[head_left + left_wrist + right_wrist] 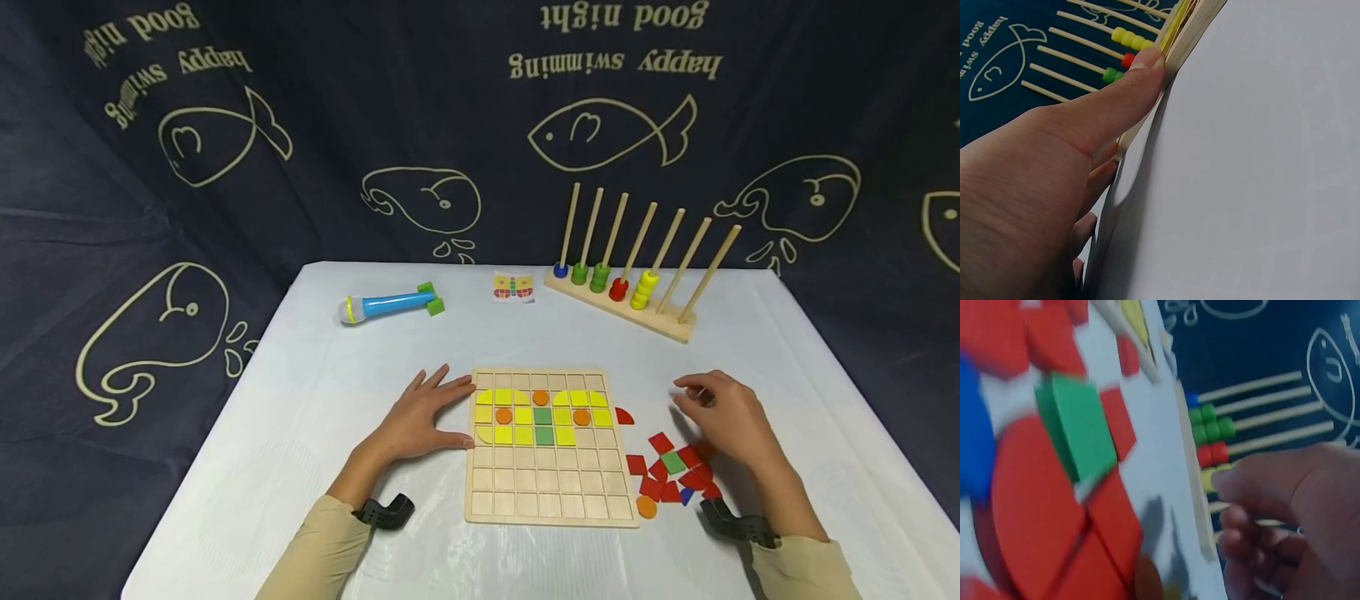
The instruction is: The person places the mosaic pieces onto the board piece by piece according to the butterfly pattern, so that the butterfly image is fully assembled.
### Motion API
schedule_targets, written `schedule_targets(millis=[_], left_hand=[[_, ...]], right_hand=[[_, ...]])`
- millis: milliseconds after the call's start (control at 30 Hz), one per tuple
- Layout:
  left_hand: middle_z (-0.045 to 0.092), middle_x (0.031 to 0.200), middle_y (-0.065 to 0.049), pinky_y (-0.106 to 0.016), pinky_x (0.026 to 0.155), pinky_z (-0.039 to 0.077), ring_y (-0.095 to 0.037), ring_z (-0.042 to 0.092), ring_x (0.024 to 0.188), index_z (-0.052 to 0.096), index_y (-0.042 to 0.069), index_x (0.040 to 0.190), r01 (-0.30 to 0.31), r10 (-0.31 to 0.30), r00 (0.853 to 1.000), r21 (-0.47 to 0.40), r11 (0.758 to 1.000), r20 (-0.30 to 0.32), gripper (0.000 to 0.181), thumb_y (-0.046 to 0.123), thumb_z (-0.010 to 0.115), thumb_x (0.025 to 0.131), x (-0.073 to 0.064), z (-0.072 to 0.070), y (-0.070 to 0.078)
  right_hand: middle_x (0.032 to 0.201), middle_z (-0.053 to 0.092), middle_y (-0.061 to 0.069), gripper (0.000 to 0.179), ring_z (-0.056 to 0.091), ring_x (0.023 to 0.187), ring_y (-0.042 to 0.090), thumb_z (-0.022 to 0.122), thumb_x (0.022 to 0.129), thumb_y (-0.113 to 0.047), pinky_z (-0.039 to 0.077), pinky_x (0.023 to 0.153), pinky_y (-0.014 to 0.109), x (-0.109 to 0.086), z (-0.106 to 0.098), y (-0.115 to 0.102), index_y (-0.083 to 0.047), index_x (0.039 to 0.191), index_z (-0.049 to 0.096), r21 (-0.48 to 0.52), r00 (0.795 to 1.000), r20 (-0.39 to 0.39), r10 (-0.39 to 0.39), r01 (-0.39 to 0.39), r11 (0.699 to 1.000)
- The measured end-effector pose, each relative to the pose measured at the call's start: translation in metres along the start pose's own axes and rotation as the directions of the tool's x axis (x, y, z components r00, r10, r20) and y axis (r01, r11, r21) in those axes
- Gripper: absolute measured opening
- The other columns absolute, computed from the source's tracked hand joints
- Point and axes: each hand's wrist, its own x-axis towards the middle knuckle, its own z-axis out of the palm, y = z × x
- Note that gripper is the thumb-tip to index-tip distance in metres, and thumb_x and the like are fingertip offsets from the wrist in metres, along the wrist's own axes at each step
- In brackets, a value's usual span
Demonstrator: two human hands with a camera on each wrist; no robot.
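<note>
My left hand (420, 421) lies at the left edge of a wooden grid board (555, 482), its thumb and fingers spread and touching the rim. In the left wrist view the thumb (1129, 87) rests against the board's side. Yellow tiles (503, 435), green squares (543, 416) and orange discs (541, 398) fill part of the board's upper rows. My right hand (727, 421) hovers right of the board above loose red tiles (670, 492), fingers loosely bent. Nothing shows between thumb and fingers in the right wrist view.
Among the loose pieces lie a green tile (673, 462), a blue triangle (687, 497) and an orange disc (647, 507). Farther back stand a pegged bead rack (622, 311), a small pattern card (513, 287) and a blue toy microphone (393, 303) beside green blocks (435, 307).
</note>
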Motion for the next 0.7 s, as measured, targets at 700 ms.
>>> schedule_targets(millis=[700], left_hand=[[0.037, 0.15, 0.01, -0.048, 0.116, 0.006, -0.025, 0.016, 0.144, 0.045, 0.024, 0.145, 0.011, -0.011, 1.0, 0.005, 1.0, 0.0, 0.088, 0.069, 0.067, 0.073, -0.001, 0.0, 0.0]], right_hand=[[0.101, 0.059, 0.025, 0.039, 0.049, 0.089, 0.039, 0.067, 0.084, -0.016, 0.044, 0.075, 0.055, -0.004, -0.003, 0.037, 0.007, 0.116, 0.061, -0.051, 0.951, -0.018, 0.308, -0.308, 0.95]])
